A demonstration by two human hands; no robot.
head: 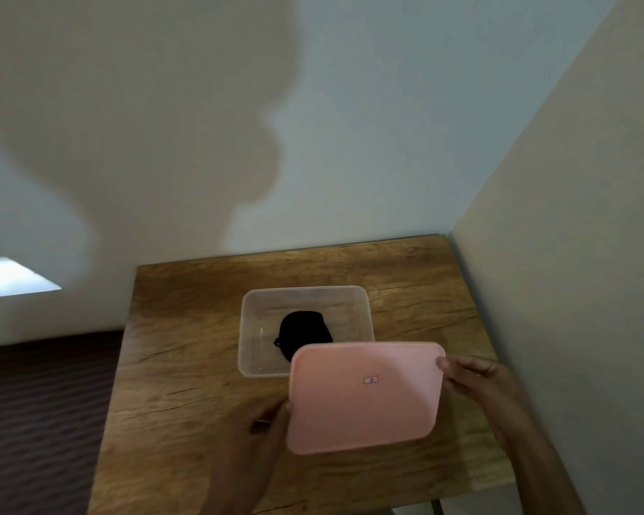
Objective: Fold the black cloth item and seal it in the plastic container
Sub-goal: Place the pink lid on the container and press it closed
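A clear plastic container (pixel 250 321) stands open on the wooden table (pixel 186 347). The folded black cloth item (pixel 303 330) lies inside it, near the middle. A pink lid (pixel 365 397) is held flat in the air just in front of the container and covers its near right corner. My left hand (pixel 255 436) grips the lid's left edge. My right hand (pixel 473 377) grips its right edge near the far corner.
White walls close in behind and on the right of the table. A dark patterned floor (pixel 41 421) lies to the left. A white surface (pixel 8 278) juts in at the far left.
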